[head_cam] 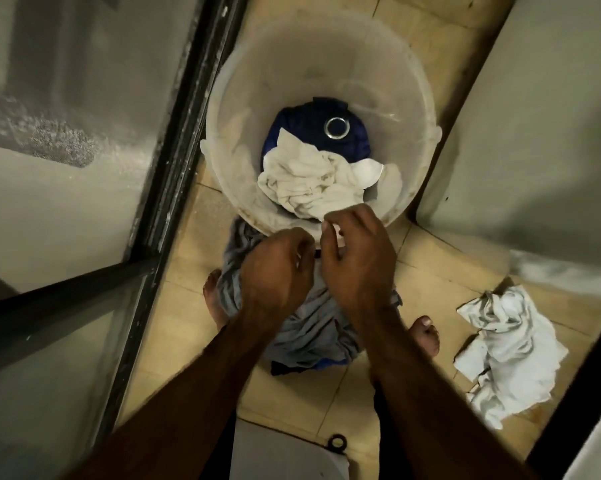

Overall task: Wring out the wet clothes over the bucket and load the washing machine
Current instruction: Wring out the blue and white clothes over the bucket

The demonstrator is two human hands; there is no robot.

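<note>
A pale translucent bucket (413, 109) stands on the tiled floor and holds a crumpled white cloth (306, 183) over a dark blue garment (306, 124) with a metal ring. A grey-blue garment (309, 327) hangs below my hands, just in front of the bucket's near rim. My left hand (275, 275) is closed on the garment's top edge. My right hand (358, 258) sits beside it, with its fingers curled over the same edge next to a small white bit of cloth.
A white crumpled cloth (507, 344) lies on the floor at the right. A dark-framed glass door (174, 140) runs along the left. A pale wall or appliance side (534, 116) stands at the right. My bare feet (427, 336) flank the hanging garment.
</note>
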